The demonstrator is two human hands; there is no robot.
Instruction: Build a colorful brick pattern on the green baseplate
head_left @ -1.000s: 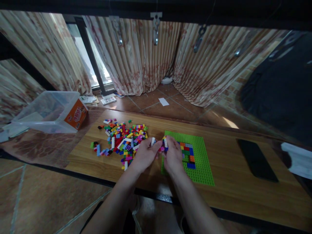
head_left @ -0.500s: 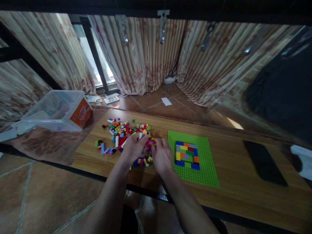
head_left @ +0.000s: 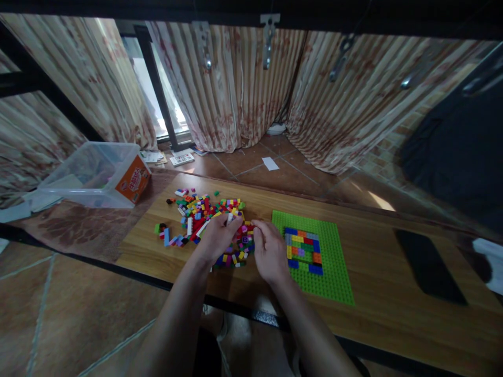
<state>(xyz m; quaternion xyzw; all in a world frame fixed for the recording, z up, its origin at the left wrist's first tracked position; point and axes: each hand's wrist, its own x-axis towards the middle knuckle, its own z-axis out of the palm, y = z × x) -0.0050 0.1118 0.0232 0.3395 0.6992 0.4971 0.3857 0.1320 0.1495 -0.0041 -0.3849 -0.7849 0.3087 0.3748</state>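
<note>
My left hand [head_left: 219, 236] is over the loose pile of toy building bricks [head_left: 202, 209], thumb and forefinger pinched on what looks like a small white brick [head_left: 230, 216]. Just right of the pile is my right hand [head_left: 271, 251], its fingers curled together and the tips at the pile's edge; whatever they hold is too small to make out. Beside it lies a green baseplate [head_left: 336, 262], partly covered by this hand at its left edge. On the plate, a multicoloured brick build [head_left: 304, 241] has a blue, grey, yellow, red and orange pattern.
A wooden table [head_left: 377, 283] carries all this, with a dark flat slab [head_left: 428, 264] at its right. To the left stands a clear plastic bin [head_left: 90, 196] with an orange label. Metal clips [head_left: 268, 42] hang from a dark bar above. Curtains [head_left: 236, 94] are behind.
My right hand has moved right, away from the left hand and partly over the baseplate's edge. My left hand stays nearly in place. The whole view has shifted slightly.
</note>
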